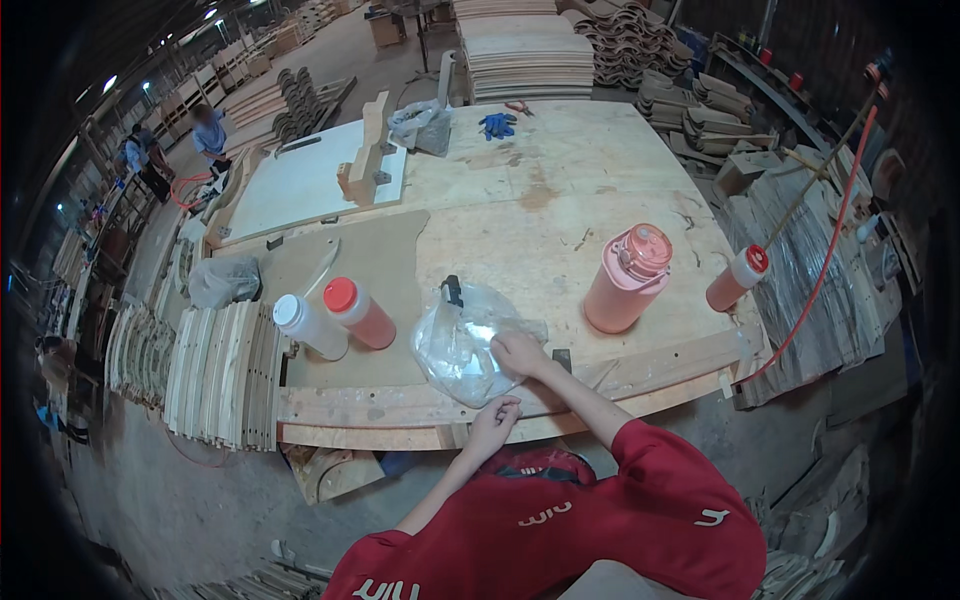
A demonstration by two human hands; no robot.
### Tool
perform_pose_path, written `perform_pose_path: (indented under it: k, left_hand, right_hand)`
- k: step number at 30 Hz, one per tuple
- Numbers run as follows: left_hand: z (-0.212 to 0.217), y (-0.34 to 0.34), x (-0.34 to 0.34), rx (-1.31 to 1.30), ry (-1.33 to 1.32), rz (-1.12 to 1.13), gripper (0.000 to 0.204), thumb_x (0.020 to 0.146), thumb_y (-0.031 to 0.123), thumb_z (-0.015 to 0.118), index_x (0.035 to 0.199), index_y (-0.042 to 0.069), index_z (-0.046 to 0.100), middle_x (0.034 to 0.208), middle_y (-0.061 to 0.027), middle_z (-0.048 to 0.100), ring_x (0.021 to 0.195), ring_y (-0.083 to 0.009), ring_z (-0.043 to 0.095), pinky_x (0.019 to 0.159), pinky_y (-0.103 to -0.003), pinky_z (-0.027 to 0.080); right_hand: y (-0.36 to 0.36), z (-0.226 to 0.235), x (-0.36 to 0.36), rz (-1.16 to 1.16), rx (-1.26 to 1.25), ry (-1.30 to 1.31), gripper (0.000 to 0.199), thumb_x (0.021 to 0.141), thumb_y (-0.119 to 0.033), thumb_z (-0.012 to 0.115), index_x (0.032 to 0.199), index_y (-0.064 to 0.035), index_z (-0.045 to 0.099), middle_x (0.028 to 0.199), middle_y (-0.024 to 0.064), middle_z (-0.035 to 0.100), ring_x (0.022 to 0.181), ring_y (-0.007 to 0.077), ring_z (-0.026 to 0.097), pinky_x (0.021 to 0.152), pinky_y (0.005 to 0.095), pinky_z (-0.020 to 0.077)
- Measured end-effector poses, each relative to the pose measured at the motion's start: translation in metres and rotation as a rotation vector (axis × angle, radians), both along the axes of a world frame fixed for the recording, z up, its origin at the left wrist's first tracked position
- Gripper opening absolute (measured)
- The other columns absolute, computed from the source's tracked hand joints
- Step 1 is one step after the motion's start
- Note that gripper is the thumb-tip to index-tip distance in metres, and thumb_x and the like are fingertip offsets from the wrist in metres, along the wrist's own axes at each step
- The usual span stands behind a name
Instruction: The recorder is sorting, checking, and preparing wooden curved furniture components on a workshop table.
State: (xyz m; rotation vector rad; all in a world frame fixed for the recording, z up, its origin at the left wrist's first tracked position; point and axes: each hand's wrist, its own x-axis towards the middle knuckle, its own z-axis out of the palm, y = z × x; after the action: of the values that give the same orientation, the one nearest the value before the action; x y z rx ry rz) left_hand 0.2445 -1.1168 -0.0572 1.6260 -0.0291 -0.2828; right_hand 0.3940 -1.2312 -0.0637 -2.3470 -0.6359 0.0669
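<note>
A clear plastic bag (455,345) with shiny, pale contents lies at the front edge of the wooden table. My right hand (520,355) reaches over its right side, fingers bent down against the plastic; their tips are hidden. Just below the bag, at the table's edge, is my left hand (494,422) with its fingers curled in. Whatever either hand may hold is too small or hidden. A small black piece (452,291) sits at the bag's far edge. Left of the bag stand a red-capped bottle of pink liquid (362,315) and a white-capped bottle (312,328).
A large pink jug (627,280) and another red-capped bottle (737,280) stand to the right. Farther back are blue gloves (497,125), pliers (519,108) and a wooden frame on a white board (300,180). Slats (225,375) are stacked at left; people work beyond.
</note>
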Motion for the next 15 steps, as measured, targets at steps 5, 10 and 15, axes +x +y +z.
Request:
perform_pose_path:
  k: [5, 10, 15]
  left_hand:
    - [-0.008, -0.003, -0.006, -0.007, -0.033, -0.027, 0.02, 0.09, 0.012, 0.049, 0.105, 0.0, 0.052, 0.084, -0.0033, 0.06, 0.074, -0.0052, 0.054, 0.066, -0.017, 0.043]
    - [-0.012, -0.004, -0.021, -0.042, 0.052, -0.027, 0.022, 0.09, 0.014, 0.048, 0.107, -0.001, 0.051, 0.086, -0.0083, 0.061, 0.08, -0.0114, 0.059, 0.071, -0.022, 0.046]
    - [-0.017, 0.005, -0.034, -0.105, 0.078, 0.035, 0.023, 0.09, 0.015, 0.049, 0.107, 0.0, 0.051, 0.087, -0.0078, 0.061, 0.08, -0.0107, 0.057, 0.071, -0.022, 0.045]
  right_hand:
    - [0.009, 0.004, -0.004, -0.106, -0.147, 0.13, 0.03, 0.08, -0.028, 0.045, 0.08, -0.0059, 0.066, 0.08, 0.0189, 0.062, 0.076, 0.0354, 0.06, 0.071, 0.0456, 0.0462]
    - [0.023, -0.02, 0.018, -0.241, -0.235, 0.139, 0.026, 0.075, -0.024, 0.05, 0.082, -0.0035, 0.065, 0.083, 0.021, 0.063, 0.077, 0.0362, 0.061, 0.073, 0.0477, 0.0451]
    - [0.041, -0.019, 0.014, -0.388, -0.405, 0.113, 0.038, 0.072, -0.022, 0.052, 0.105, -0.0021, 0.055, 0.103, 0.0233, 0.057, 0.096, 0.0375, 0.055, 0.085, 0.0475, 0.0396]
